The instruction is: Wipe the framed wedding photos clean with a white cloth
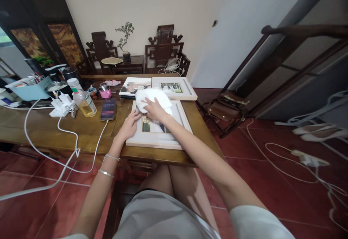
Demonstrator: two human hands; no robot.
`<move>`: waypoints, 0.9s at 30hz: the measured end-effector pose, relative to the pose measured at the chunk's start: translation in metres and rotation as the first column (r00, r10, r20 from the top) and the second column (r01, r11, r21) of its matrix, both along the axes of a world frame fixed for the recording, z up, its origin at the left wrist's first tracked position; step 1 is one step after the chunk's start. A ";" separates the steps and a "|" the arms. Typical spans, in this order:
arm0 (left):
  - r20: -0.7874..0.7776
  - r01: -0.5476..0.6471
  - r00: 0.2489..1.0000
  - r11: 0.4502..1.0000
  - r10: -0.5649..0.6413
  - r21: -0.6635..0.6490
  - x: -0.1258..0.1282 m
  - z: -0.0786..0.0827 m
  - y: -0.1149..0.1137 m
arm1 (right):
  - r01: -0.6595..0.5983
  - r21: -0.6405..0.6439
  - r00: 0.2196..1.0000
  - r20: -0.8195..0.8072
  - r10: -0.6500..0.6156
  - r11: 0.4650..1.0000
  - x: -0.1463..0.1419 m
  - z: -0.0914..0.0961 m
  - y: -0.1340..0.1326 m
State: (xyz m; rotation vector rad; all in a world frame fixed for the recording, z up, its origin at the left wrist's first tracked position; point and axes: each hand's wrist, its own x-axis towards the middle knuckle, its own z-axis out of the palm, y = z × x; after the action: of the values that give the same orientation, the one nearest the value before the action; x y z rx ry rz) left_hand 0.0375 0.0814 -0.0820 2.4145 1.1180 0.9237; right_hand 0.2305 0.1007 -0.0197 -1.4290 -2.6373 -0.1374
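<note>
Right hand (pixel 154 110) with fingers spread on a white cloth (pixel 161 94), framed photograph (pixel 153 127) beneath, left hand (pixel 129 126) loosely open at its left edge, wooden table (pixel 201 134)

Head view | no words, brands or numbers I can read | bottle label (pixel 91 102), in from the desk's (pixel 103 137) near edge: print too small for me | phone screen (pixel 108 109), nearer the frames, same edge: pixelated, I can't make it out.
</note>
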 end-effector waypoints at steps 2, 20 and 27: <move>0.000 -0.008 1.000 1.000 0.008 -0.001 0.000 0.000 -0.001 | 0.012 -0.002 1.000 -0.013 -0.012 1.000 0.004 -0.001 -0.006; 0.032 -0.071 0.997 0.997 0.070 0.026 0.007 -0.003 -0.003 | 0.251 -0.173 0.963 0.144 -0.228 0.952 0.062 0.024 -0.153; -0.015 -0.042 0.999 0.999 0.042 0.014 0.004 -0.003 -0.002 | 0.179 -0.220 0.984 0.013 -0.180 0.959 0.068 0.019 -0.202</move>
State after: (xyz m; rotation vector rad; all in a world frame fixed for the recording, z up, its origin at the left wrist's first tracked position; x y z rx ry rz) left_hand 0.0414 0.0793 -0.0855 2.4223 1.1756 0.9303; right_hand 0.2989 -0.1008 -0.0008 -1.7339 -2.5798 0.1479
